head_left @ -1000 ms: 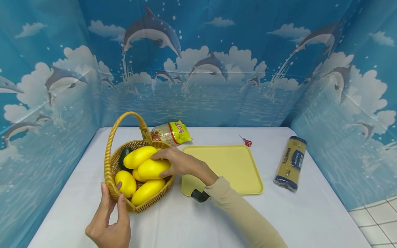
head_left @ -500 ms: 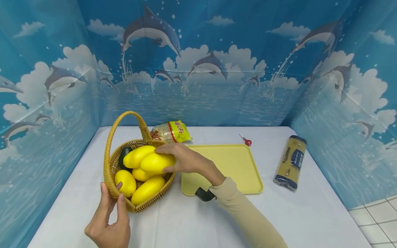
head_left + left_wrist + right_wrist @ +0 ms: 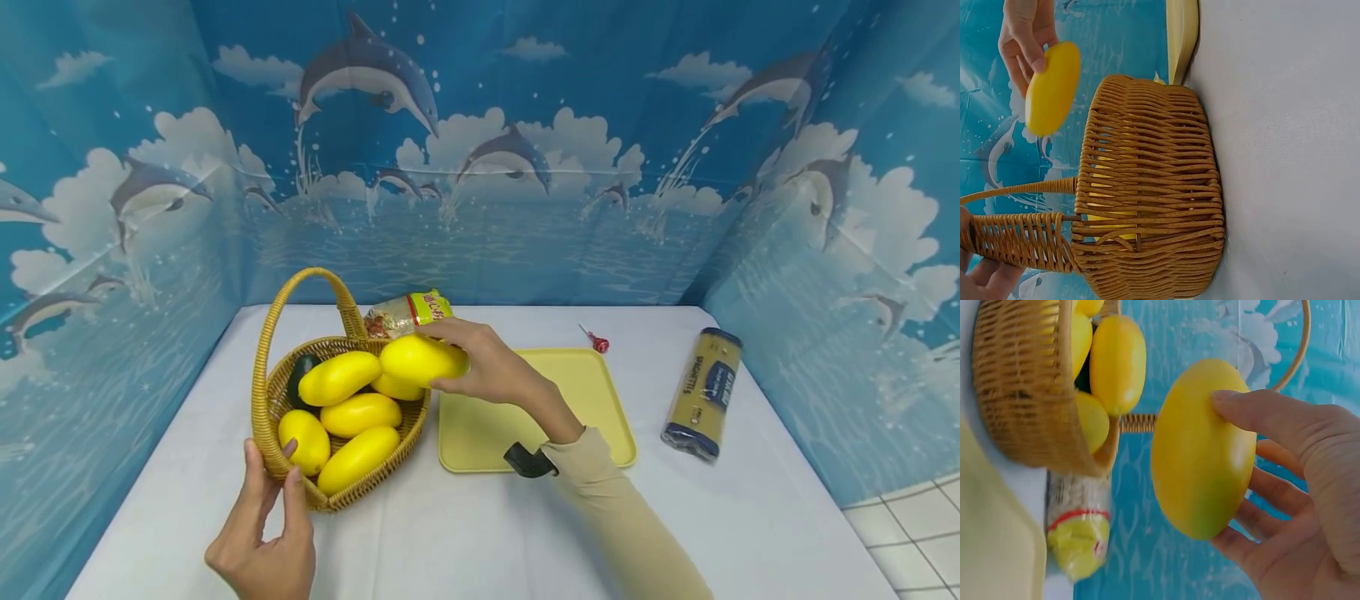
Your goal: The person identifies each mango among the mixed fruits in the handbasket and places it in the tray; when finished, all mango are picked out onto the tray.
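Nearest me on the white tablecloth, my left hand pinches the low near end of the handle, thumb on one side and fingers on the other, where it meets the wicker basket. Inside the basket lie five more yellow fruits and a dark green one. My right hand, out of a beige sleeve, pinches a yellow fruit between thumb and spread fingers, lifted above the basket's right side. Right of the basket sits a pale yellow tray; further right lies a spaghetti pack. Beyond the tray is a red lollipop; behind the basket, a snack packet. A dolphin curtain hangs at the back.
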A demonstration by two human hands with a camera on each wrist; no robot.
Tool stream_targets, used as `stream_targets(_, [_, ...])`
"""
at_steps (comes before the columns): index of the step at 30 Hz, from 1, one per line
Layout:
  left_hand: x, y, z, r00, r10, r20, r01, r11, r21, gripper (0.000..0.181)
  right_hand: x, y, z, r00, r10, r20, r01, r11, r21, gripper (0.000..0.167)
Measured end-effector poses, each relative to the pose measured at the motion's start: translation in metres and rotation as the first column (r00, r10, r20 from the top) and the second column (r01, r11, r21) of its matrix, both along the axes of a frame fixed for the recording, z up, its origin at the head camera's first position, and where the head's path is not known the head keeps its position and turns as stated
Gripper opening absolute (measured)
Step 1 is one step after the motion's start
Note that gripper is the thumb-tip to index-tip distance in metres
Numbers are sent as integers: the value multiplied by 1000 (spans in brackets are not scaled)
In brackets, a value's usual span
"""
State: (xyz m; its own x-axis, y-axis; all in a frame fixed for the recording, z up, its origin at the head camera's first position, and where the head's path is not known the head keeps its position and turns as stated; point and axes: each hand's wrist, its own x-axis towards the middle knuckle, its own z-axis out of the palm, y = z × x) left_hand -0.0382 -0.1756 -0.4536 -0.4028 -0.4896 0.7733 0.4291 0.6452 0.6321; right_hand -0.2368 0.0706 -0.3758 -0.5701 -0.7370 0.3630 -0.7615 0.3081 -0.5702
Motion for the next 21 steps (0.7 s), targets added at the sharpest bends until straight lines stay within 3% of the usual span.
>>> stream_targets(7, [2,1,-1,999,26,36,-26,1000,-6,76,-10,26,-12,993,-115,28,116,993,-32,71])
stream_targets(11, [2,3,1,999,30,37,-30,1000,-1,77,-19,39,-25,981,-177,83,180,983,-41,70])
stream_targets(16, [4,8,11,1000,6,-15,-6,1000,-1,64,-27,47,-44,961,-239,138,245,969,-29,70])
stream_targets(21, [6,15,23,1000,6,-17,-6,1000,-9,63,-32,46,-62,942,-301,147,302,953,18,72])
